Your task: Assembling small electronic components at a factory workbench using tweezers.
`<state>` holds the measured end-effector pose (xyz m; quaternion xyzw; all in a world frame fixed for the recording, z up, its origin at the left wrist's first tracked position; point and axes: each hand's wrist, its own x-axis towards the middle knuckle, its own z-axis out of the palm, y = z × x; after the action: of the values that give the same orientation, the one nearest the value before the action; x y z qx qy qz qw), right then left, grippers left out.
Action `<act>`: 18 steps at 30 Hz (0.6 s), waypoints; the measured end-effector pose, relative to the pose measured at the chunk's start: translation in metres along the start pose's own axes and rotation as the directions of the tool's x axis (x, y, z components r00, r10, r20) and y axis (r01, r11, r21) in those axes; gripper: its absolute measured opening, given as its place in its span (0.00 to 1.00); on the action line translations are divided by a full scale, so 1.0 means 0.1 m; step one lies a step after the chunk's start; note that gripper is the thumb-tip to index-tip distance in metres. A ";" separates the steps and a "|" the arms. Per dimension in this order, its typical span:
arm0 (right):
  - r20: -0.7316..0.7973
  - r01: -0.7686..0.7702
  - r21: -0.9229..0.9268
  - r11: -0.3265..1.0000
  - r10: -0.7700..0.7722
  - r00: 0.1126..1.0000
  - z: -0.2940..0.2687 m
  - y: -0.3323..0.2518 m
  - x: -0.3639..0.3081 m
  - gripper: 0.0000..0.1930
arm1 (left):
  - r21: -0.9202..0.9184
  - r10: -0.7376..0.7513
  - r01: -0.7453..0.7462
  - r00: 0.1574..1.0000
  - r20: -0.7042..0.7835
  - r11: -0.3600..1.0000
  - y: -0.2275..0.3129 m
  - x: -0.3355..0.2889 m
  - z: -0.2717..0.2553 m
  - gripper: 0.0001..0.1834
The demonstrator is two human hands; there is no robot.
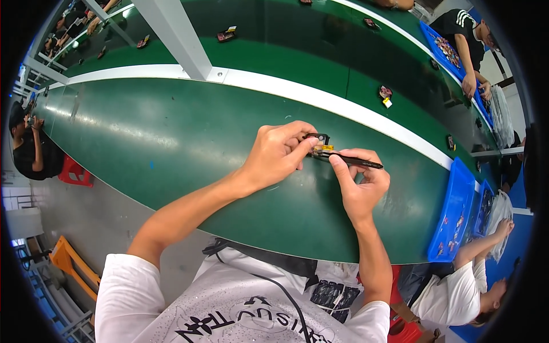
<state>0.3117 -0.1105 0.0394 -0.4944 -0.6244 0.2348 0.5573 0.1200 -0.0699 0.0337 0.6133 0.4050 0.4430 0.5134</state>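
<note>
Over the green tabletop (211, 123), my left hand (278, 153) pinches a small black electronic part (323, 138) between thumb and fingers. A yellow piece (327, 147) shows on its near side. My right hand (364, 186) is closed around black tweezers (365, 162), whose tip reaches the near side of the part, close to my left fingertips. Whether the tweezers grip anything is too small to tell. My left fingers partly cover the part.
Beyond a white rail (320, 102) runs a green conveyor belt (274, 54) carrying several small black parts (226, 35). A grey post (174, 40) stands at the rail. At the right lies a blue tray (452, 214) with small pieces. Other people sit left and right.
</note>
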 end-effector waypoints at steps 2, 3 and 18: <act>-0.011 -0.007 0.010 1.000 0.007 1.000 -0.02 0.00 0.01 0.08 | 0.014 0.003 -0.003 1.000 -0.005 1.000 0.00 0.01 0.01 0.09; -0.011 -0.007 0.011 1.000 0.007 1.000 -0.02 0.01 0.01 0.08 | 0.027 0.007 -0.007 1.000 -0.009 1.000 0.00 0.01 0.02 0.09; 0.102 -0.366 0.287 0.885 0.352 0.931 -0.29 0.12 0.03 0.07 | 0.008 0.074 -0.074 0.997 0.022 0.997 -0.04 0.03 0.28 0.09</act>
<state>0.3432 -0.1101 0.0384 -0.5050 -0.4920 0.4377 0.5580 0.1471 -0.0742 0.0277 0.6350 0.3783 0.4531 0.4983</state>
